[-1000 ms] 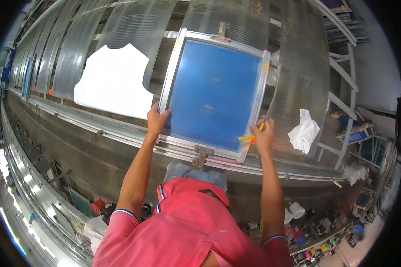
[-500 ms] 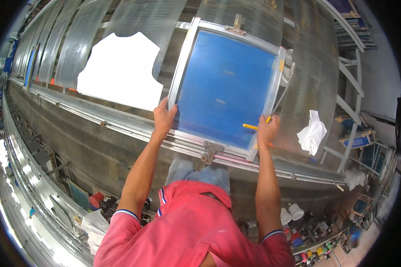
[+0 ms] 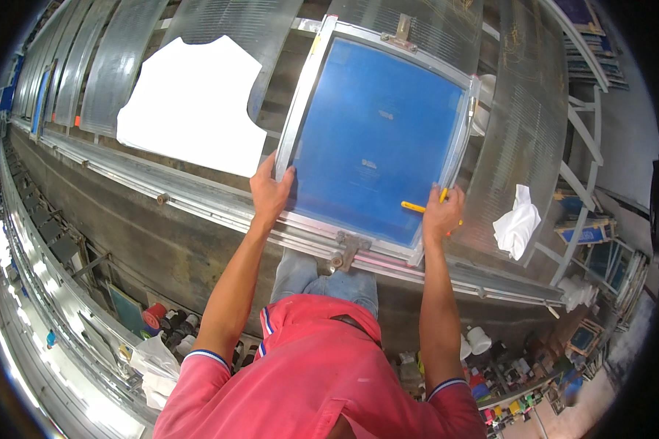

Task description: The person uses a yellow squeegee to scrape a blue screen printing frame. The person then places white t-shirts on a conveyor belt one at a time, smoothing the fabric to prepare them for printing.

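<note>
A silkscreen frame [image 3: 294, 102] with silver rails and blue mesh lies on the slatted table in front of me. My left hand [image 3: 271, 193] is closed on its left rail near the lower corner, thumb on the inner side. My right hand [image 3: 444, 215] is closed at the lower right rail, with a slim yellow tool [image 3: 413, 207] between its fingers; the tool's kind is partly hidden by them. Beside the screen, to the left, a white cut fabric piece [image 3: 190, 106] is spread flat. A metal clamp [image 3: 350, 249] sits at the screen's near edge.
Clear ridged panels [image 3: 523, 117] cross the long table, with gaps between them. A crumpled white cloth [image 3: 517, 223] lies at the right. A metal rail [image 3: 161, 172] runs along the near edge. Behind me are shelves with pots [image 3: 479, 340] and a red container [image 3: 154, 314].
My view has shifted slightly, so the table and fabric sit a little differently in it. Both hands keep their places on the frame. A grey rod by the right rail now lies closer along it.
</note>
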Demonstrator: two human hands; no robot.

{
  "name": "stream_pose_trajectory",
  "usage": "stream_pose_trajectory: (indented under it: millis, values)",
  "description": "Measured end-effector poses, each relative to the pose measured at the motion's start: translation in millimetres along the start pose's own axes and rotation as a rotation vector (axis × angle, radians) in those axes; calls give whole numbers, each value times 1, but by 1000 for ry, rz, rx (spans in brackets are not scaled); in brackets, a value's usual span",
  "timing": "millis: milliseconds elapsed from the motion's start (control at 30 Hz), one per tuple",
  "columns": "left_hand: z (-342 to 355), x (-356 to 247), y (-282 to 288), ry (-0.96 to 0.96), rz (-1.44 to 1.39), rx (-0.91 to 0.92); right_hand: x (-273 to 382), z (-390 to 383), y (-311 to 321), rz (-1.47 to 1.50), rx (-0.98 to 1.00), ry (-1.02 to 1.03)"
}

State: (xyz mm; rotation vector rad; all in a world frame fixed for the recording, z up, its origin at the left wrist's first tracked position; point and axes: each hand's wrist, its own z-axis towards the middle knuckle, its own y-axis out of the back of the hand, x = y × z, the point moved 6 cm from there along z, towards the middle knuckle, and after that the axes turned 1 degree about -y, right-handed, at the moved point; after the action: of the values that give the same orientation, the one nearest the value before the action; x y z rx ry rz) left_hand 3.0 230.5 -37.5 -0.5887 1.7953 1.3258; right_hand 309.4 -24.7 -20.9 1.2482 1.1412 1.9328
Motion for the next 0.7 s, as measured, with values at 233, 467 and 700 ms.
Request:
stream_pose_trajectory:
  millis: [233, 467, 700]
  values:
    - [1, 2, 5, 89, -71, -14, 2, -1, 0, -13, -3, 18]
    - [3, 25, 5, 78, -59, -10, -11, -8, -7, 114, 53, -124]
    - [-1, 15, 2, 25, -83, 26, -26, 3, 11, 259, -103, -91]
